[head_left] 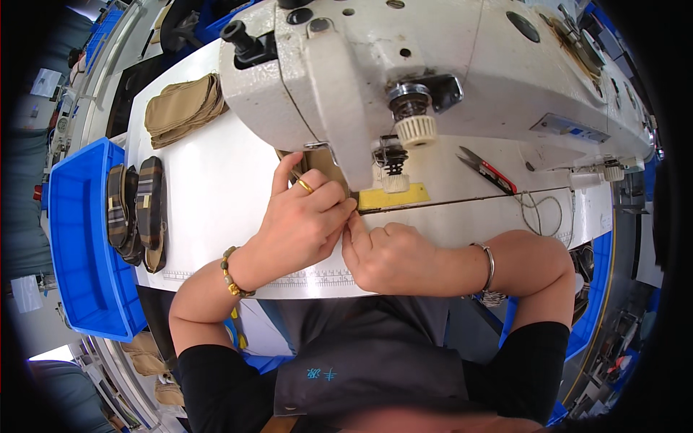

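Observation:
A tan fabric piece (326, 164) lies under the head of a white sewing machine (433, 58), partly hidden by the machine and my fingers. My left hand (307, 216), with a gold ring, presses on its near side, fingers bent and the index finger reaching up along the left edge. Close beside it, my right hand (386, 252) pinches the fabric's near edge between thumb and index finger. The two hands' fingertips nearly meet by the yellow plate (393, 196). The needle is hidden from sight.
Brown cut fabric pieces (184, 108) are stacked at the far left. Dark plaid sewn pieces (149, 206) sit by a blue bin (90, 245). Red-handled thread snips (491, 170) and a loose cord (540, 213) lie to the right. A printed ruler (317, 278) runs along the near edge.

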`<action>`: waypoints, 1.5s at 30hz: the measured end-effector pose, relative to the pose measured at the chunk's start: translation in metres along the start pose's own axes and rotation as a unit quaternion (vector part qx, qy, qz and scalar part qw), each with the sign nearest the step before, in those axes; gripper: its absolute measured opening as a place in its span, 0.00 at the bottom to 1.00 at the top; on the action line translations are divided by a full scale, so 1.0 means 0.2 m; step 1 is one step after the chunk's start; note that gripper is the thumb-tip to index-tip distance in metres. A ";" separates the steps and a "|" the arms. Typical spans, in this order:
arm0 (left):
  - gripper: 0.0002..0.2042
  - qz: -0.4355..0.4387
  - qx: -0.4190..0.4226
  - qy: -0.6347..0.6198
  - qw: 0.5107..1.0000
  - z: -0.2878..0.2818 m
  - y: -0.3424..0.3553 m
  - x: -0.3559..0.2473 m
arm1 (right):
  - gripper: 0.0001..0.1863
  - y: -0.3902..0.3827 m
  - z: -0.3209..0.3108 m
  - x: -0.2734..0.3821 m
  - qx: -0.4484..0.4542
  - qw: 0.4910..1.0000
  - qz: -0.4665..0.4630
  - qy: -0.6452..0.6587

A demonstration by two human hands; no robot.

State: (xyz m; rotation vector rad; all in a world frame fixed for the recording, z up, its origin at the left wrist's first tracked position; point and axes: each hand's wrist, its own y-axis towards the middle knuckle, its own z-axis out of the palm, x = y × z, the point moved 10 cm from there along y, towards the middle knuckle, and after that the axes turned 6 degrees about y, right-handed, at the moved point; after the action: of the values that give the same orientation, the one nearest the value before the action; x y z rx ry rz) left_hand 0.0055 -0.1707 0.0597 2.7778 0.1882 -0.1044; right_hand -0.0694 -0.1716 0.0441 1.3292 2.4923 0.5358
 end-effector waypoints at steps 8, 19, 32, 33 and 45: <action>0.10 0.003 -0.023 -0.012 1.000 0.01 0.05 0.07 | 0.16 0.00 0.06 -0.08 0.004 1.000 0.013 -0.023; 0.10 -0.026 0.022 -0.067 0.997 0.05 0.11 0.24 | 0.18 0.05 0.07 -0.23 -0.010 0.998 0.063 0.021; 0.12 -0.009 0.060 -0.106 0.992 0.02 0.10 0.29 | 0.19 0.01 0.09 -0.22 0.019 0.995 0.080 0.052; 0.13 -0.025 0.064 -0.118 0.991 0.02 0.10 0.29 | 0.19 0.01 0.09 -0.22 0.012 0.995 0.086 0.057; 0.14 -0.013 0.071 -0.087 0.994 0.06 0.10 0.27 | 0.17 0.02 0.07 -0.23 0.000 0.994 0.086 0.062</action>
State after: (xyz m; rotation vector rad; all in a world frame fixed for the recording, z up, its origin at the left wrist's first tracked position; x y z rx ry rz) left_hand 0.0608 -0.1875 0.0499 2.8886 0.1773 -0.3795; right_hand -0.0366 -0.2051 0.0349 1.5643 2.4879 0.6762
